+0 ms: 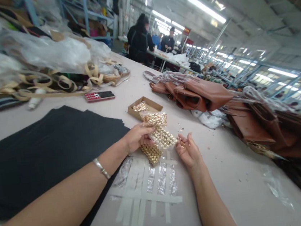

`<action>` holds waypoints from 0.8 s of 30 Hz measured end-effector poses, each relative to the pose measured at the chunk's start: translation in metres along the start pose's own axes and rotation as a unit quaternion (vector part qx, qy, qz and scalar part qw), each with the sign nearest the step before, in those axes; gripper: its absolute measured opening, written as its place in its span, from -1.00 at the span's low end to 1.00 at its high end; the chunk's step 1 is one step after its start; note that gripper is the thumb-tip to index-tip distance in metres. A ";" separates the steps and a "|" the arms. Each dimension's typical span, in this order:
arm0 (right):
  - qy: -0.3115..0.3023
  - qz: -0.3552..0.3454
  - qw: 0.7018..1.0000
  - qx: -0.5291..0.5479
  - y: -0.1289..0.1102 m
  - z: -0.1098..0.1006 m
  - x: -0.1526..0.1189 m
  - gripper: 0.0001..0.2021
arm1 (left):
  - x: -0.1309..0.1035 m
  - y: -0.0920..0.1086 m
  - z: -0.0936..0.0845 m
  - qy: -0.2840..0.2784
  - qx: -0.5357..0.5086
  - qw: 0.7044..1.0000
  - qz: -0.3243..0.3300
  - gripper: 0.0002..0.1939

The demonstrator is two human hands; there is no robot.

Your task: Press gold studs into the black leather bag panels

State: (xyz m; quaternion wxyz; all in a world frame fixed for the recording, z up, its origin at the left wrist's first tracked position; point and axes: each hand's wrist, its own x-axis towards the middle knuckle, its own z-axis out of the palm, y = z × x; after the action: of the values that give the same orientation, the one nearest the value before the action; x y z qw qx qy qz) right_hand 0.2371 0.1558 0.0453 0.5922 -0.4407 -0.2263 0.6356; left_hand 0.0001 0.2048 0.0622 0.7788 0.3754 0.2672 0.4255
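Note:
My left hand [139, 136] grips a clear plastic bag of gold metal pieces [164, 136] and holds it tilted above the table. Palm up at the bag's right end is my right hand [189, 150], its fingers curled around what look like small gold metal pieces [182, 144]. Whether those fingertips touch the bag I cannot tell. Beneath the held bag lies another gold-filled bag [152, 153]. A third bag [155, 119] shows just behind it, by an open cardboard box [132, 112] with more gold pieces inside. A few small rings [182, 129] lie loose on the table.
Black sheets [49, 157] are stacked at left. Behind them are a red phone [99, 96], tan strips [68, 82] and plastic wrap [51, 51]. Brown leather bags [204, 88] line the right side. Tape strips [154, 198] cross the near tabletop. Two people stand farther back.

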 end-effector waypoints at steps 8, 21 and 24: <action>0.019 0.022 0.984 0.177 -0.016 -0.004 -0.004 -0.40 | 0.006 0.004 -0.009 0.051 -0.056 0.997 -0.004 -0.81; 0.161 -0.155 0.974 -0.023 -0.031 -0.032 0.058 -0.60 | 0.004 0.010 -0.010 0.089 -0.129 0.988 -0.009 -0.87; 0.165 -0.209 0.960 -0.088 -0.039 -0.036 0.078 -0.58 | 0.004 0.007 -0.012 0.085 -0.127 0.988 -0.002 -0.87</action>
State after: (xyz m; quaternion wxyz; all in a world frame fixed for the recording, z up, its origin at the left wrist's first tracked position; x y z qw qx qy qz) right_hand 0.2955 0.2292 0.0355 0.6997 -0.5328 -0.2671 0.3939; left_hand -0.0100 0.2150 0.0608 0.7956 0.2352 0.2766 0.4849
